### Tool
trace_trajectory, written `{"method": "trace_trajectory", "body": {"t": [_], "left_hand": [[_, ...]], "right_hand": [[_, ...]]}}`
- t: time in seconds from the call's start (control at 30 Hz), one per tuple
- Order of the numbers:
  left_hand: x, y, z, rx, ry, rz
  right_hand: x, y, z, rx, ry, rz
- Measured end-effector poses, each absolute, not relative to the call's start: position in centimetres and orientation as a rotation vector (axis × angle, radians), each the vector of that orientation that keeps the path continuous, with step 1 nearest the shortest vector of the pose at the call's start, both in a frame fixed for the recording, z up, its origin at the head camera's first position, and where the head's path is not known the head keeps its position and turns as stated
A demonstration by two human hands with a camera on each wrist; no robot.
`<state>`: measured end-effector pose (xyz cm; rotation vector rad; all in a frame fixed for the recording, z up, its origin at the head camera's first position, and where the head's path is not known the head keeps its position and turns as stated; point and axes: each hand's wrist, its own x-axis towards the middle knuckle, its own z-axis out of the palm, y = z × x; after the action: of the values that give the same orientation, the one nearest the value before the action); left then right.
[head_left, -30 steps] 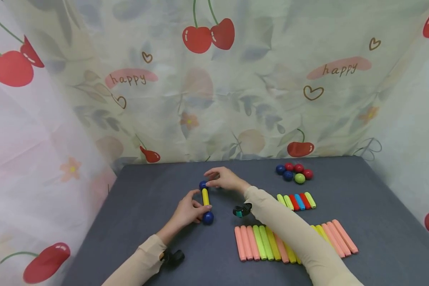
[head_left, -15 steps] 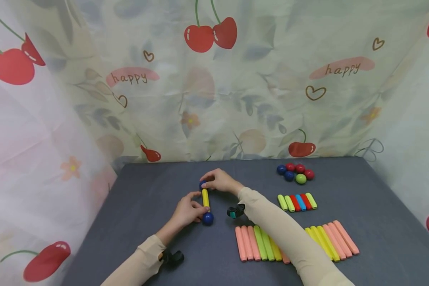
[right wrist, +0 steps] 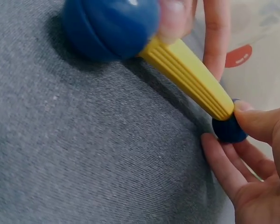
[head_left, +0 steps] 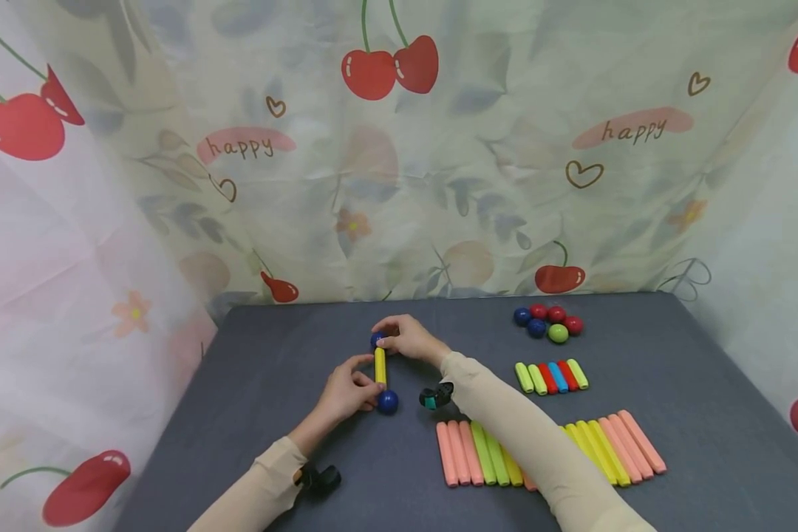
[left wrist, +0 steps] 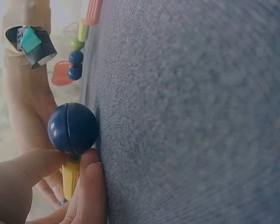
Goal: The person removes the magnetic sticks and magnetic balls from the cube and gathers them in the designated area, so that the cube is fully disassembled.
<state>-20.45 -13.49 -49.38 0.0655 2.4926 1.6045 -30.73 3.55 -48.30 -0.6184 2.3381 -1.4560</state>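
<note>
A yellow ridged rod (head_left: pixel 380 368) joins two blue balls, one at each end, left of the table's middle. My left hand (head_left: pixel 342 388) pinches the rod's near end between thumb and fingers, right beside the near blue ball (head_left: pixel 388 402). In the left wrist view that ball (left wrist: pixel 72 128) shows a seam around it. At the far end, my right hand (head_left: pixel 412 340) holds the other blue ball (head_left: pixel 376 338) between thumb and fingers. The right wrist view has this far ball (right wrist: pixel 228 128) against the rod's end, with the rod (right wrist: pixel 191 79) slanting above its shadow on the cloth.
Several red, blue and green balls (head_left: pixel 556 313) cluster at the back right. Before them lies a row of short coloured rods (head_left: pixel 553 377). A longer row of pink, green and yellow rods (head_left: pixel 461 452) lies nearer, partly under my right sleeve (head_left: pixel 512 421). A printed curtain (head_left: pixel 425 199) stands behind the table.
My right hand has come slightly left and its fingers have closed on the far ball. The rod with its balls has shifted a little. My left hand keeps its pinch.
</note>
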Motion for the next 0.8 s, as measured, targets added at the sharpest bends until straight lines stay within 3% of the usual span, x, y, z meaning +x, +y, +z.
{"method": "trace_trajectory", "body": {"t": [0.43,0.8], "left_hand": [[-20.4,-13.1,-49.1,0.039,2.465,1.622],[-20.2,-12.7,-48.9,0.045,2.499,1.584]], "right_hand": [[-31.1,4.3,-48.2,-0.562,2.423,-1.487],[-31.2,7.8,-47.7,-0.556,2.466,-1.418]]}}
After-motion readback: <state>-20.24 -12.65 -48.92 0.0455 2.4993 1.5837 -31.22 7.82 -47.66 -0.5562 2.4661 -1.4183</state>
